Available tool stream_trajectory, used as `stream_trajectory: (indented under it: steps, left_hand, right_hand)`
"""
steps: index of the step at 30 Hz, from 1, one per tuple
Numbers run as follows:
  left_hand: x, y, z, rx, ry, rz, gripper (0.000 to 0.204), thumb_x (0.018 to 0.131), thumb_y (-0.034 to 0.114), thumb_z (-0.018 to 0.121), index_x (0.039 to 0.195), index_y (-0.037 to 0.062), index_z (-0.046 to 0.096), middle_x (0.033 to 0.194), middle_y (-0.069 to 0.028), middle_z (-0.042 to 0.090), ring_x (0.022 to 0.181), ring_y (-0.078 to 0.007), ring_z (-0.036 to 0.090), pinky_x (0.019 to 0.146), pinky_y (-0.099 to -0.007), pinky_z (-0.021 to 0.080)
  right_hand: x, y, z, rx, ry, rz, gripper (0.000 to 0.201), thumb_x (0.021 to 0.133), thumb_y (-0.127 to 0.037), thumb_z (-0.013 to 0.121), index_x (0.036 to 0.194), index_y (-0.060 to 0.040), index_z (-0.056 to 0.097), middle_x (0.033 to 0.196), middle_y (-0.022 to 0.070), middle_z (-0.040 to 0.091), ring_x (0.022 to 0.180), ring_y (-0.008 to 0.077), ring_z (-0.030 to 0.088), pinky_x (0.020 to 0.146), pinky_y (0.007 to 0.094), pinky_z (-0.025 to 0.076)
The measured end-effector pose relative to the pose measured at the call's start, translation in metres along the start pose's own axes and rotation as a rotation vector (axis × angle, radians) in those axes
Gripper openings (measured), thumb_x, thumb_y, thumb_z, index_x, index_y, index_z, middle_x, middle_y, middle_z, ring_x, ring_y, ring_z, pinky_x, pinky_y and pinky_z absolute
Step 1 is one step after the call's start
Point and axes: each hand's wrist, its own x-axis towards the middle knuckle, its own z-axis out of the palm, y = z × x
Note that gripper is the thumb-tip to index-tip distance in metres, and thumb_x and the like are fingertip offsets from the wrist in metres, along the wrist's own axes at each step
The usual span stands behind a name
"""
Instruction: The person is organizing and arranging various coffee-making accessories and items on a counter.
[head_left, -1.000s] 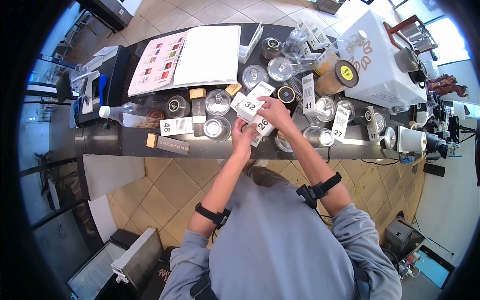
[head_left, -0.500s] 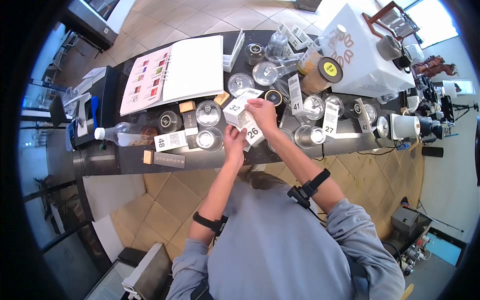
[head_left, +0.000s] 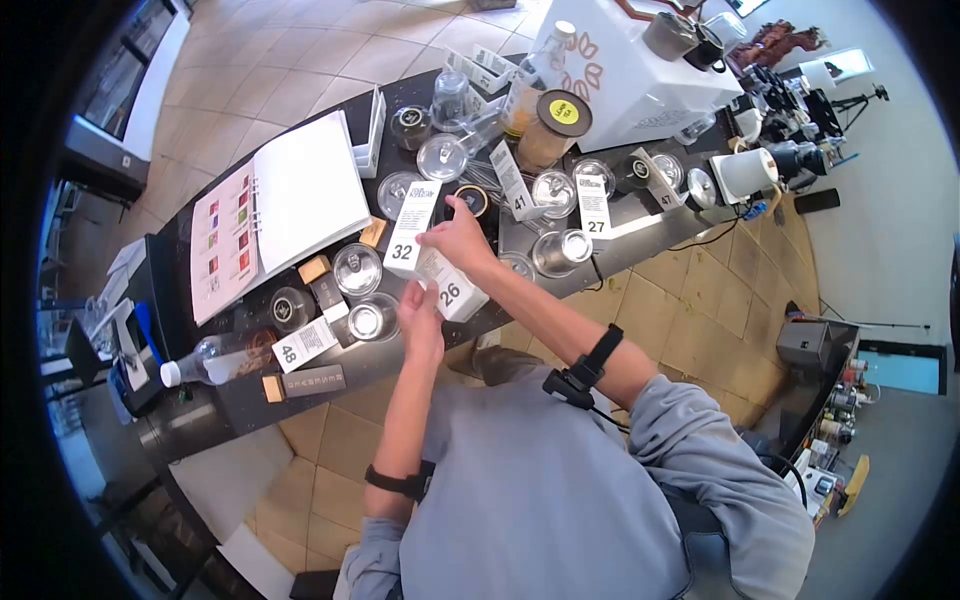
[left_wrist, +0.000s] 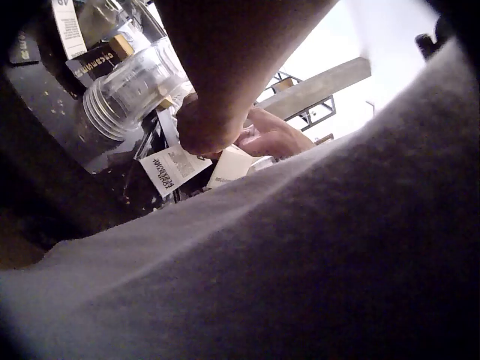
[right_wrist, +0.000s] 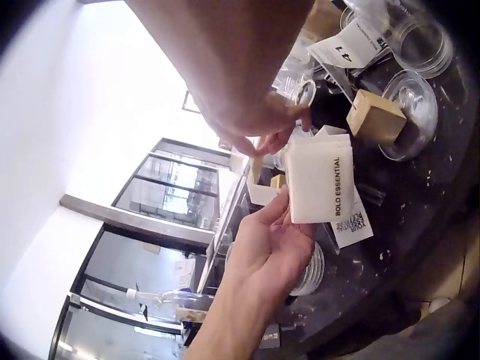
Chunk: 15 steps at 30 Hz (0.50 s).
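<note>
jars: clear lidded jars (head_left: 357, 268) crowd the dark counter (head_left: 230, 400); contents too small to tell
amber jar (head_left: 553, 125): far right, brown fill, yellow label
white box 26 (head_left: 452, 288): near counter edge, between both hands
left hand (head_left: 420, 313): fingers curled under the box's near end
right hand (head_left: 455, 238): fingertips pinching card 32 (head_left: 410, 226) above the box

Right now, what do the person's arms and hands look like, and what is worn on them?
Both hands, the left hand and the right hand, are bare, without gloves or rings that I can see. The forearms are bare too; grey sleeves are pushed up to the elbows. Each forearm carries a black strap: the left strap and the right strap, which holds a small black device.
</note>
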Motion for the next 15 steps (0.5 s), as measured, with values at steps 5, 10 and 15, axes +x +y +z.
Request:
stream_trajectory:
  steps: [5, 10, 15]
  left_hand:
    - [-0.020, 0.023, 0.000, -0.047, -0.213, -0.045, 0.040, 0.097, 0.005, 0.055, 0.135, 0.0016, 0.044, 0.121, -0.0100, 0.061, 0.103, -0.0166, 0.065, 0.085, -0.0320, 0.056]
    - [-0.050, 0.065, 0.029, -0.042, -0.397, -0.250, 0.049, 0.096, 0.009, 0.043, 0.143, 0.0079, 0.030, 0.131, -0.0172, 0.053, 0.105, -0.0293, 0.066, 0.086, -0.0382, 0.059]
    - [-0.064, 0.057, 0.060, -0.062, -0.670, -0.502, 0.050, 0.096, 0.011, 0.043, 0.143, 0.0076, 0.027, 0.119, -0.0215, 0.059, 0.101, -0.0356, 0.067, 0.078, -0.0458, 0.061]
  right_hand:
    - [-0.030, -0.030, -0.032, 0.236, -0.240, 0.086, 0.037, 0.079, -0.008, 0.073, 0.113, 0.0039, 0.062, 0.094, 0.0084, 0.069, 0.086, 0.0137, 0.064, 0.076, 0.0276, 0.050]
    - [-0.080, -0.052, -0.067, 0.390, -0.226, 0.126, 0.027, 0.086, -0.007, 0.066, 0.112, 0.0002, 0.062, 0.099, 0.0044, 0.065, 0.087, 0.0105, 0.060, 0.076, 0.0292, 0.050]
    - [-0.129, -0.056, -0.124, 0.467, -0.077, 0.092, 0.027, 0.091, -0.008, 0.060, 0.115, 0.0023, 0.060, 0.109, 0.0077, 0.066, 0.094, 0.0128, 0.062, 0.084, 0.0297, 0.050]
